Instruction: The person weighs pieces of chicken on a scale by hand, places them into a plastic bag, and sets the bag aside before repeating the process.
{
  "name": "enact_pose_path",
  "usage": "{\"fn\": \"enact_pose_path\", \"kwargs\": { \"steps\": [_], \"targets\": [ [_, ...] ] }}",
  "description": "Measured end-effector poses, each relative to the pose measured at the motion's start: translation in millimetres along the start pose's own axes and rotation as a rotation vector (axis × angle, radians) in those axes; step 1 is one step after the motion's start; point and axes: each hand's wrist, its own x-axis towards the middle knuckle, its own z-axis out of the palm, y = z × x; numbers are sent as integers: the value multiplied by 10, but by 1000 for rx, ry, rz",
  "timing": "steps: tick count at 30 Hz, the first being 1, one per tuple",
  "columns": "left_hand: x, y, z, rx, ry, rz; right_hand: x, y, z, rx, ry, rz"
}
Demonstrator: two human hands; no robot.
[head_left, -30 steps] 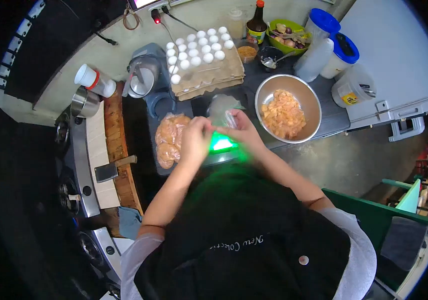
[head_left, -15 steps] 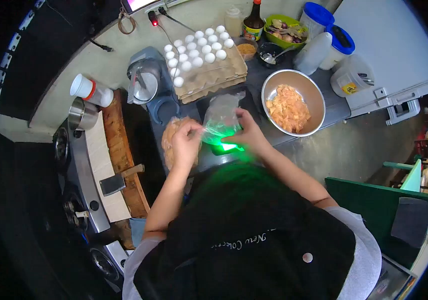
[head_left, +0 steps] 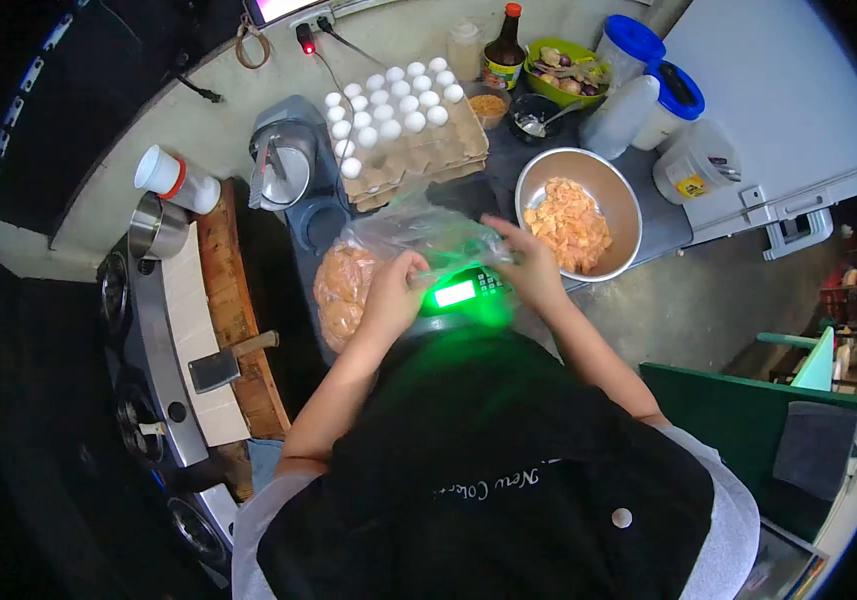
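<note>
A clear plastic bag (head_left: 421,232) is stretched between my hands, above a digital scale with a bright green display (head_left: 455,293). My left hand (head_left: 396,290) pinches the bag's left edge. At the bag's right side, my right hand (head_left: 534,268) grips it with thumb and fingers. Left of my left hand lies another clear bag filled with pale pinkish-orange meat pieces (head_left: 343,285). To the right of my right hand stands a steel bowl (head_left: 632,215) holding similar cut meat (head_left: 571,225). The bag partly covers the scale's dark platform (head_left: 469,197).
Stacked egg trays (head_left: 419,165) with white eggs stand behind the scale. A sauce bottle (head_left: 505,50), green bowl (head_left: 564,88) and blue-lidded tubs (head_left: 676,95) line the back. A cleaver (head_left: 215,370) rests at the left, beside a stove (head_left: 164,385).
My hands have drawn the bag lower and spread it wider sideways. More of the green display and its keypad shows. The view has shifted slightly.
</note>
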Motion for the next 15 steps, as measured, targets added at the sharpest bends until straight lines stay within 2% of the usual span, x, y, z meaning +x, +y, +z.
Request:
{"fn": "enact_pose_path", "kwargs": {
  "steps": [1,3,4,6,7,8,10,11,12,13,14,15],
  "targets": [
    [12,-38,26,0,3,-2,0,22,-31,-14,-15,-5],
    [26,-150,86,187,243,248,-12,71,-112,-6,-63,-55],
    [37,-179,95,186,246,247,-9,84,-147,3,-109,-107],
    [45,-200,122,44,216,6,2,77,-193,37,-126,-136],
    [30,30,138,-241,330,-84,5,72,-213,74,-141,-163],
    [31,101,147,-243,337,-89,4,75,-234,73,-149,-167],
    [54,182,166,-1045,198,-231,15,64,-276,209,-202,132],
    [35,202,191,-1131,190,-202,29,42,-312,208,-209,126],
    [44,168,224,-1132,200,-199,49,-18,-361,602,-197,394],
    [53,90,273,-1046,122,-232,65,-47,-393,994,-178,666],
    [59,39,316,-958,44,-266,72,8,-395,992,-187,665],
    [77,44,359,-806,76,-235,71,97,-382,1100,-91,676]
  ]
}}
